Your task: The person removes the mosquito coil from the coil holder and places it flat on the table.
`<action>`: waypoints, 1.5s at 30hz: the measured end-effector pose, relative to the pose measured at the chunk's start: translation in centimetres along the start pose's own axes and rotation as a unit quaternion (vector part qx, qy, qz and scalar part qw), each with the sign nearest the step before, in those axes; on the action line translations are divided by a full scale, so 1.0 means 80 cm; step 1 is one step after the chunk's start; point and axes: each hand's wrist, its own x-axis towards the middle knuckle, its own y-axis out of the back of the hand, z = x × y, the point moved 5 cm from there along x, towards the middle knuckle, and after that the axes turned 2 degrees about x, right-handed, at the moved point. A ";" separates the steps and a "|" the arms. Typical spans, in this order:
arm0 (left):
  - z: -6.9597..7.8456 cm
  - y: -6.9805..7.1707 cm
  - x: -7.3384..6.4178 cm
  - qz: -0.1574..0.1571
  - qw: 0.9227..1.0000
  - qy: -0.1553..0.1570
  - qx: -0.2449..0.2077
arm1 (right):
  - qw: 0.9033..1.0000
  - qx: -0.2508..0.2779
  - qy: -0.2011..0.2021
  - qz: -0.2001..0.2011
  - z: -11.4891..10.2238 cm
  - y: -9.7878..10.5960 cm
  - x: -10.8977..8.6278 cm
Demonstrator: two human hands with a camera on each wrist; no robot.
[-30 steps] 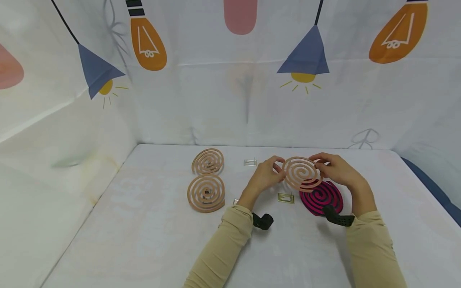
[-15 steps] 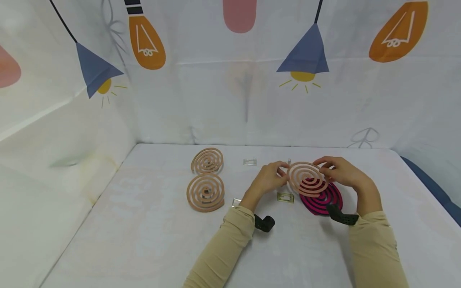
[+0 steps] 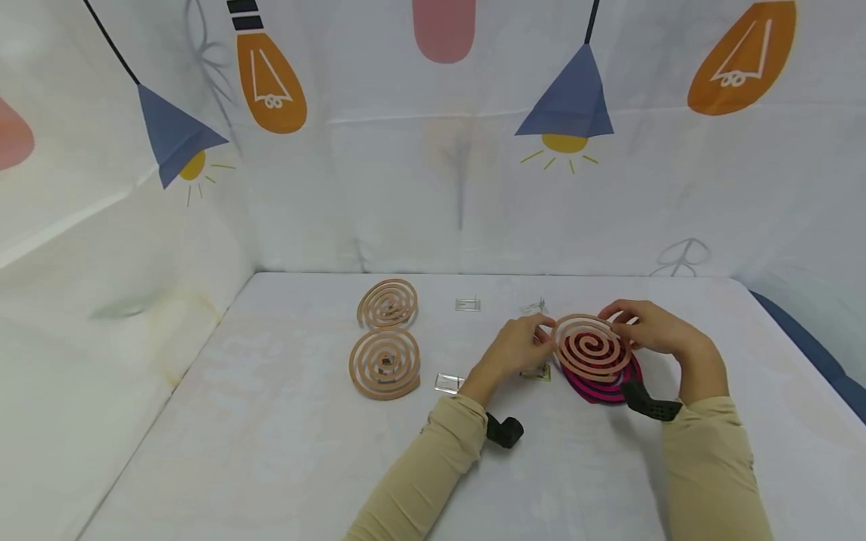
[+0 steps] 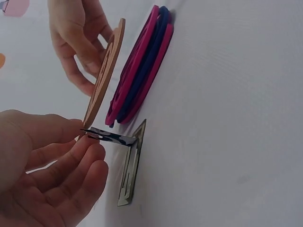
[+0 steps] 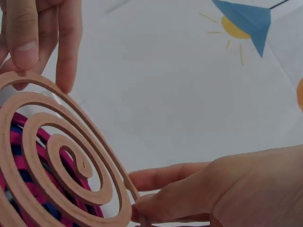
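Note:
A tan spiral mosquito coil (image 4: 110,71) is pinched at its rim between my two hands, tilted over a stack of magenta and blue coils (image 4: 128,87) on the table. My left hand (image 3: 516,347) grips the coil's left edge between thumb and fingers. On the opposite side, the right hand (image 3: 658,327) pinches the far right edge. Through the tan spiral's gaps the magenta and blue show in the right wrist view. A small metal coil stand (image 4: 124,199) lies below the left hand, its bent tab sticking up near the fingertips.
To the left, two tan coils, a rear one (image 3: 392,283) and a front one (image 3: 406,387), sit one behind the other. More metal stands lie on the white table: one at the back (image 3: 467,305), one behind the hands (image 3: 534,307), one by the left wrist (image 3: 449,383).
Both hands have carried the tan coil to the right and toward me, so it now covers much of the magenta stack. The stand behind the hands has come into view.

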 end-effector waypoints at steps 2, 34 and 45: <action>0.001 -0.002 -0.001 -0.006 1.000 0.003 -0.003 | 1.000 0.007 -0.012 -0.008 0.004 -0.001 -0.001; 0.007 -0.016 -0.005 -0.040 0.998 0.001 0.045 | 0.994 0.002 -0.089 -0.060 0.025 -0.005 -0.006; 0.003 -0.021 -0.002 -0.041 0.998 0.011 0.043 | 0.996 -0.015 -0.078 -0.032 0.017 -0.003 -0.004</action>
